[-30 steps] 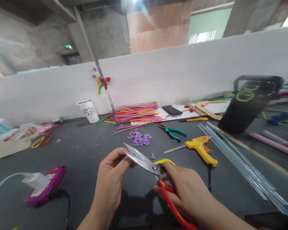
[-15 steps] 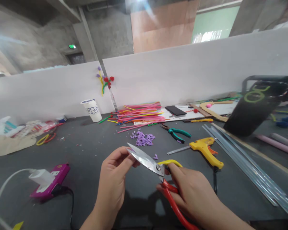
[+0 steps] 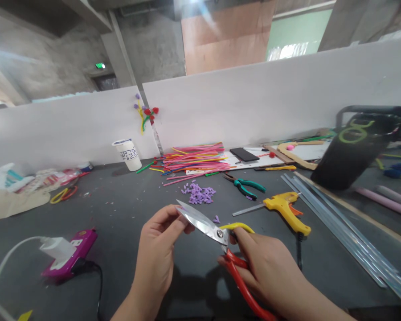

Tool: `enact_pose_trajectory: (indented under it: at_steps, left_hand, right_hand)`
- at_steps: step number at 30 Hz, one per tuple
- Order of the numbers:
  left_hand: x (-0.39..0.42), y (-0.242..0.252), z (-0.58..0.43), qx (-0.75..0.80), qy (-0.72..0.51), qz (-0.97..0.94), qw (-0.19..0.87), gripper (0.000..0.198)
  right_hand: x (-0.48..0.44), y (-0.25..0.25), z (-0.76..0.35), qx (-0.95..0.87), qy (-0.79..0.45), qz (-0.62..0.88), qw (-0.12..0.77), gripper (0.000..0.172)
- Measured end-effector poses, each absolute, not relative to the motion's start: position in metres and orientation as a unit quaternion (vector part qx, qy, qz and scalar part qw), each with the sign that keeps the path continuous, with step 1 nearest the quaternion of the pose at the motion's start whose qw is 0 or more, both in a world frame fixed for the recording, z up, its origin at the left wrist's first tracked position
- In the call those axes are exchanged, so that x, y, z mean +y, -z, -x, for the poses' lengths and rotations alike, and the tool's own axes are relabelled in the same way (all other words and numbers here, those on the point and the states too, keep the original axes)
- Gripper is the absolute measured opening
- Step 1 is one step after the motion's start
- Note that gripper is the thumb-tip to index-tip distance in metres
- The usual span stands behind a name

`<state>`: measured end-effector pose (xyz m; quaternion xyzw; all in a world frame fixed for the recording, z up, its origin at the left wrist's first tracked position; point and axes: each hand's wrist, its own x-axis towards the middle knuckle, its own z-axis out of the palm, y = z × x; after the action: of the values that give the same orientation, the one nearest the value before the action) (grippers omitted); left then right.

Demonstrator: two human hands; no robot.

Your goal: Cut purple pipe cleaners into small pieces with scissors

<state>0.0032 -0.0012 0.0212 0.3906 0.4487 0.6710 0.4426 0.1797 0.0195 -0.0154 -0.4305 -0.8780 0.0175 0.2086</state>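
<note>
My right hand point(image 3: 265, 261) is closed round the handles of a pair of scissors point(image 3: 203, 224), one handle red and the other yellow. The blades point up and to the left, and look nearly closed. Their tips lie by the fingers of my left hand point(image 3: 162, 245), which are pinched together. Whatever the left fingers hold is hidden behind the blades or too small to make out. Beyond the blades lies a small heap of short purple pieces point(image 3: 199, 193), with a couple of loose purple bits point(image 3: 216, 219) nearer the scissors.
Pliers point(image 3: 245, 184), a yellow glue gun point(image 3: 287, 211) and clear glue sticks point(image 3: 334, 232) lie to the right, near a black bottle point(image 3: 357, 147). Coloured stems point(image 3: 195, 158) and a white cup point(image 3: 127, 154) stand farther back. A purple power strip point(image 3: 71, 256) sits at left.
The scissor blades have drawn slightly closer together. Both hands have otherwise stayed almost in place.
</note>
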Motion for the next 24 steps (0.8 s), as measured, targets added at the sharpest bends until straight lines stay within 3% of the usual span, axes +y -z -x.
enact_pose_trajectory:
  at_steps: [20,24]
  left_hand:
    - [0.0002,-0.0176,0.0027,0.446,-0.676,-0.398,0.429,0.007]
    - [-0.0015,-0.0180,0.0047,0.456,-0.670,-0.404,0.425,0.006]
  right_hand:
    - [0.0198,0.0154,-0.1802,-0.875,-0.001,0.426,0.228,0.030]
    - [0.0197,0.0135,-0.1785,-0.866,-0.060,0.442,0.227,0.032]
